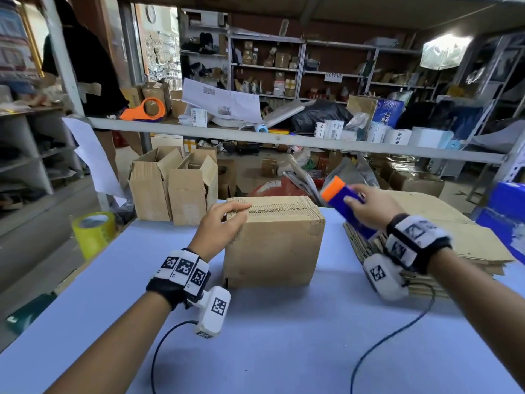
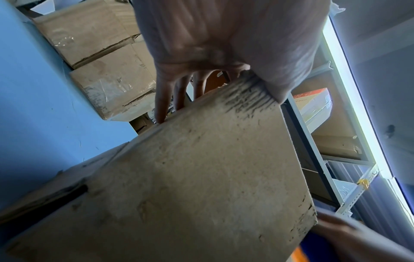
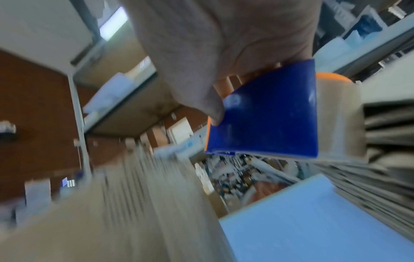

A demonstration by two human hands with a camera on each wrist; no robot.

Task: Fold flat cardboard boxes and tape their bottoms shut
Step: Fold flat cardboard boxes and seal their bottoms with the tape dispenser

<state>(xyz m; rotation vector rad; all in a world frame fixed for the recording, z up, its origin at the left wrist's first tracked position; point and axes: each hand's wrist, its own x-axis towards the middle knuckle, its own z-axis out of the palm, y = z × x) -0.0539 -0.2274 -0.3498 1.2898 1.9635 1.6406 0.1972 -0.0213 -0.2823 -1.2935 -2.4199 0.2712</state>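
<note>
Both my forearms fill the bottom of the head view, reaching out over the blue bench [image 1: 284, 351]. My left hand [image 1: 220, 223] rests on the near left top corner of the folded cardboard box [image 1: 274, 243], fingers laid nearly straight across the closed flaps. That box stands upright in the middle of the bench. My right hand [image 1: 369, 207] is raised just right of the box's top, fingers curled round a blue and orange tape dispenser [image 1: 339, 196]. Under that wrist lies a stack of flat cardboard [image 1: 454, 240]. Two open cartons [image 1: 173, 186] stand past the far left edge of the bench, a yellow tape roll [image 1: 93, 230] sits off its left side, and an orange dispenser [image 1: 145, 109] lies on the shelf above.

From the left wrist camera I see what the head view hides: the left hand [image 2: 224, 44] has its thumb pressed on the near face at the corner of the box [image 2: 201, 177] while the straight fingers [image 2: 162, 104] reach over the top edge. Part of my other hand shows blurred in the lower right corner.

From the right wrist camera the right hand [image 3: 212, 53] shows its thumb pinching the blue plate of the tape dispenser [image 3: 268, 115], with a brown tape roll [image 3: 338, 120] mounted beside it, which the head view does not show. Below, the box [image 3: 112, 221] is smeared by blur; the flat stack [image 3: 380, 159] stands at the right.
</note>
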